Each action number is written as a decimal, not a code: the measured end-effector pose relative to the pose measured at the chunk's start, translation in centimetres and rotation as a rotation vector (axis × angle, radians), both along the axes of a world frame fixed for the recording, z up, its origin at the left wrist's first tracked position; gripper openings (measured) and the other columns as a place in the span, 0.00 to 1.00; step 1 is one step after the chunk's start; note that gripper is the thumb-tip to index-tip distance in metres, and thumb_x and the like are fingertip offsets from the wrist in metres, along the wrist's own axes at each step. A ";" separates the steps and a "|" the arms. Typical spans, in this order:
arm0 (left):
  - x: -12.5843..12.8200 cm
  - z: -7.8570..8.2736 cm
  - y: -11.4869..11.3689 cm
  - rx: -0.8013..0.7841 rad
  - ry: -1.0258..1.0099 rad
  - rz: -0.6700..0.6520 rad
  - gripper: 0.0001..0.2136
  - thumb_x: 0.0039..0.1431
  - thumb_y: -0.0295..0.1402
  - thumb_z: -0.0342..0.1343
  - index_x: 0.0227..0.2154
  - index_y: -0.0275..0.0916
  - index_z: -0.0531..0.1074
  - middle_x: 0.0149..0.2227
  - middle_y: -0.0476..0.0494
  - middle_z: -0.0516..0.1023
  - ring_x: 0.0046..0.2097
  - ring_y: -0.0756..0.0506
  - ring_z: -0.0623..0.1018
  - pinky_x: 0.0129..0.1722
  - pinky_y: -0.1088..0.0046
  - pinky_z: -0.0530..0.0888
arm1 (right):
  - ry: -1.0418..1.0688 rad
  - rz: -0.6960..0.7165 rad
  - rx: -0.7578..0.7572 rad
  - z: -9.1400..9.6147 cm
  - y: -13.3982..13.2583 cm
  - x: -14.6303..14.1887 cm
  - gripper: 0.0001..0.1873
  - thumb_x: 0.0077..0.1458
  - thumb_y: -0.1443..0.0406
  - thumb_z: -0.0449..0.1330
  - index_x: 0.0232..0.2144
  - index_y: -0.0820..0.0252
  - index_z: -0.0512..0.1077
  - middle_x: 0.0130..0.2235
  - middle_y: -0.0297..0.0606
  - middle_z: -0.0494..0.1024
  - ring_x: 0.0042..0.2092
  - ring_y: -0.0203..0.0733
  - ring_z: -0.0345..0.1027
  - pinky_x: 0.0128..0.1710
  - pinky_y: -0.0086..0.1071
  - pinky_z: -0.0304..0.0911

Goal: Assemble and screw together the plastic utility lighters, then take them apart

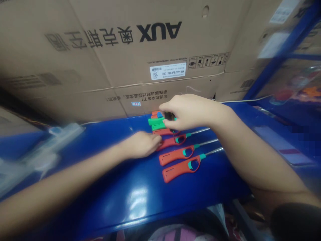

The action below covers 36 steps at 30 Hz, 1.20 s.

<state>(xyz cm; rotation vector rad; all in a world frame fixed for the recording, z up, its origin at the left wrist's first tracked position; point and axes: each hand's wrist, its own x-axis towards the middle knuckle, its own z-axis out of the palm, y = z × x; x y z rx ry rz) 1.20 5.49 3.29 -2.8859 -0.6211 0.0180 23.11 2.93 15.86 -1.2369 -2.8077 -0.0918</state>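
Note:
Several gas lighters with long metal tubes lie side by side on the blue shelf. The two nearest, a red lighter [182, 168] and another red lighter [177, 155], have green triggers and touch neither hand. My left hand [142, 144] is closed, its fingertips pinching the handle end of a third red lighter [169, 143]. Above the row, my right hand [184, 112] is closed around a dark tool [169, 116], mostly hidden by the fingers; a thin shaft seems to point down from it to the third lighter. Green lighters [156, 124] lie farther back, partly covered.
A large cardboard box [125, 67] with AUX printing stands upright behind the blue shelf [112, 197]. Blurred clear plastic packaging [50, 147] lies at the left. A flat pale package [281, 145] is at the right, near a blue metal post [273, 57].

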 end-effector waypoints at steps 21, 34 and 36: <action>-0.4 0.0 -0.4 -0.129 -0.038 0.018 0.07 0.69 0.33 0.43 0.39 0.39 0.65 0.33 0.44 0.77 0.31 0.44 0.75 0.33 0.67 0.70 | 0.010 -0.004 0.025 -0.1 0.1 0.4 0.11 0.55 0.59 0.55 0.34 0.59 0.75 0.33 0.40 0.77 0.25 0.36 0.57 0.27 0.33 0.45; -0.3 -0.3 0.4 0.040 0.036 -0.011 0.14 0.73 0.34 0.38 0.35 0.37 0.66 0.28 0.43 0.77 0.26 0.44 0.74 0.30 0.66 0.71 | 0.020 -0.011 0.016 -0.2 0.2 0.4 0.10 0.54 0.60 0.56 0.32 0.59 0.74 0.31 0.40 0.76 0.24 0.34 0.54 0.26 0.33 0.44; -0.2 -0.3 0.5 0.091 0.034 -0.008 0.15 0.73 0.35 0.38 0.34 0.37 0.66 0.27 0.43 0.76 0.26 0.44 0.74 0.29 0.67 0.70 | 0.021 -0.008 0.021 -0.3 0.2 0.5 0.10 0.54 0.59 0.56 0.32 0.59 0.74 0.31 0.40 0.76 0.24 0.34 0.54 0.26 0.33 0.44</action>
